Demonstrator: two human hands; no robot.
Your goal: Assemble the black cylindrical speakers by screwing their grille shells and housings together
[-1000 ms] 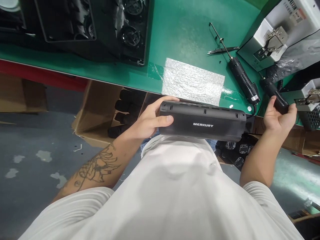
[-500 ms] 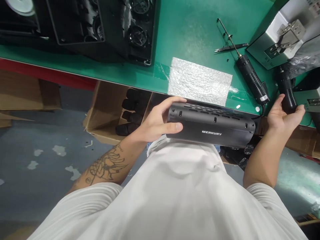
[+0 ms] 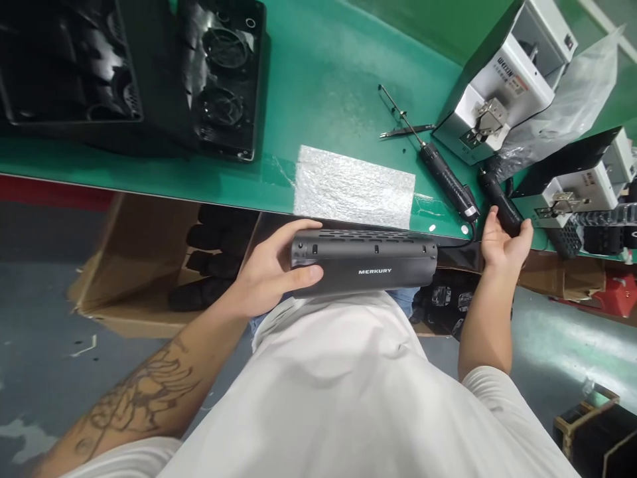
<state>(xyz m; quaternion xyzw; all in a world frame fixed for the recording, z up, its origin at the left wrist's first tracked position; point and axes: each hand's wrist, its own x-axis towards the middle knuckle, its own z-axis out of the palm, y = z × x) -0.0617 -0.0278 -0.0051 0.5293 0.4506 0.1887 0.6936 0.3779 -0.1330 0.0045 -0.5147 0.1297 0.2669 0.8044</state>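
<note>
My left hand (image 3: 269, 269) is closed on the left end of a long black casing (image 3: 373, 273) lettered MERKURY, its thumb on the front face. Rows of slots run along the casing's upper side, and it sits against my white shirt below the table edge. At the right, my right hand (image 3: 505, 242) is turned palm up, thumb and fingers around the rear end of a black electric screwdriver (image 3: 499, 199) at the table's edge. Another electric screwdriver (image 3: 448, 178), with a long bit, lies to the left of it, beside tweezers (image 3: 398, 133).
A silver foam sheet (image 3: 353, 186) lies at the green table's front edge. Two screw feeders (image 3: 502, 73) stand at the right, with clear plastic (image 3: 562, 126) between them. Black speaker housings (image 3: 223, 79) fill the left. Below is a cardboard box (image 3: 124, 265) of black parts.
The view has swung right and up, so more of the screw feeders shows. Both hands keep their places on the casing and the screwdriver.
</note>
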